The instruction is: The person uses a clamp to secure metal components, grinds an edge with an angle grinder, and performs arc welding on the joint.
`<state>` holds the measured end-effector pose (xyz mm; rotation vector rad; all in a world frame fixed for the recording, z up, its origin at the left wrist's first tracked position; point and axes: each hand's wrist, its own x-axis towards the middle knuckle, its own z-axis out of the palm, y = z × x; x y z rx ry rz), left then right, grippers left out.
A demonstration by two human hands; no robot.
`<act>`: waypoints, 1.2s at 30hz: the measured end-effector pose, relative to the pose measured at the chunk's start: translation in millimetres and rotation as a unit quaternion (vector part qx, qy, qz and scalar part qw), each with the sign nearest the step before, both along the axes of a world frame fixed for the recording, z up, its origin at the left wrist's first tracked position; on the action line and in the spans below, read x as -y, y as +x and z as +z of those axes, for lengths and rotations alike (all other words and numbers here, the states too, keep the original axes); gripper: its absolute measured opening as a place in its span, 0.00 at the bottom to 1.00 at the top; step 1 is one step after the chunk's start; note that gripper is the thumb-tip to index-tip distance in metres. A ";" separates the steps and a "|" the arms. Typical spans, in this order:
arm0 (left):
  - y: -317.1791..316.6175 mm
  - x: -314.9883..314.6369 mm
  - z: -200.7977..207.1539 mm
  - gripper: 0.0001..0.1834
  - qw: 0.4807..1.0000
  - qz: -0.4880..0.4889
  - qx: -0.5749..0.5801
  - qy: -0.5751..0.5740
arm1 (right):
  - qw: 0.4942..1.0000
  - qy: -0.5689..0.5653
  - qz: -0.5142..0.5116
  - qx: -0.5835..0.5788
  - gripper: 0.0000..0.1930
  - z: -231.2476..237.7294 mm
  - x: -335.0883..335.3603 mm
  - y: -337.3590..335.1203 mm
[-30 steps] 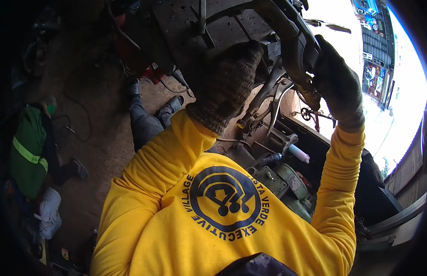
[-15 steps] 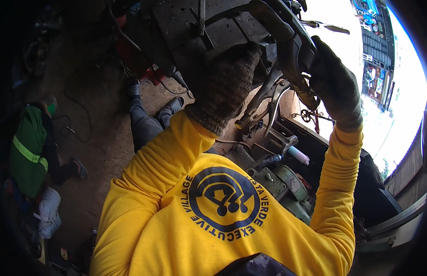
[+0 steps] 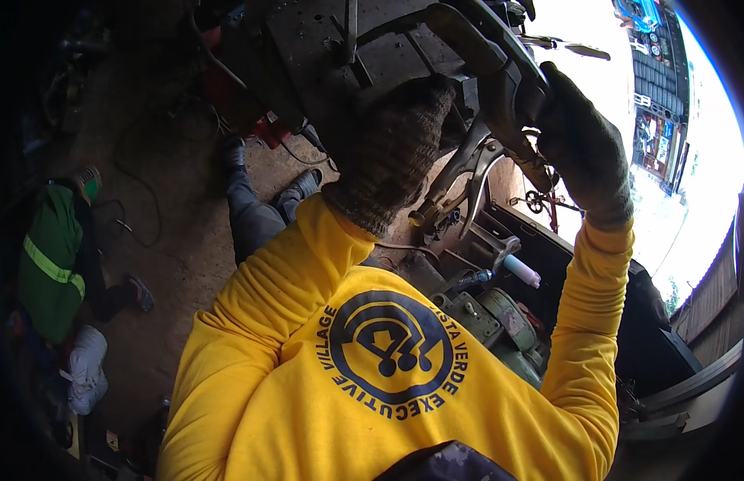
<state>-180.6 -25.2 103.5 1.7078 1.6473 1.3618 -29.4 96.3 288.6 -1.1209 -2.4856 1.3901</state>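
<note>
Both my hands wear dark knitted work gloves. My right hand [image 3: 582, 144] is closed round the outer side of a curved dark metal part [image 3: 500, 88] that arches over the edge of a steel worktable [image 3: 308, 48]. Left of it, my left hand [image 3: 394, 152] is curled at the table edge, its fingertips hidden behind the glove; what it grips cannot be made out. Between my hands, a locking clamp [image 3: 472, 164] with long metal handles hangs below the curved part, seemingly fixed to it. A flat metal strip [image 3: 352, 32] lies on the tabletop.
A person in a green vest [image 3: 51, 260] is low down at the left. Another person's legs [image 3: 255, 212] stretch out beneath the table. Cables [image 3: 151, 200] run across the floor. A greenish machine [image 3: 500, 321] and a pale bottle [image 3: 522, 271] are at the lower right.
The curved metal part has tilted slightly to the left at its upper end, and my right hand has shifted a little with it. My left hand has stayed in place.
</note>
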 end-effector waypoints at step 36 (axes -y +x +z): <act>-2.8 -1.7 5.6 0.25 0.998 0.018 0.051 0.015 | 0.945 0.260 0.197 0.036 0.34 10.9 1.4 -8.6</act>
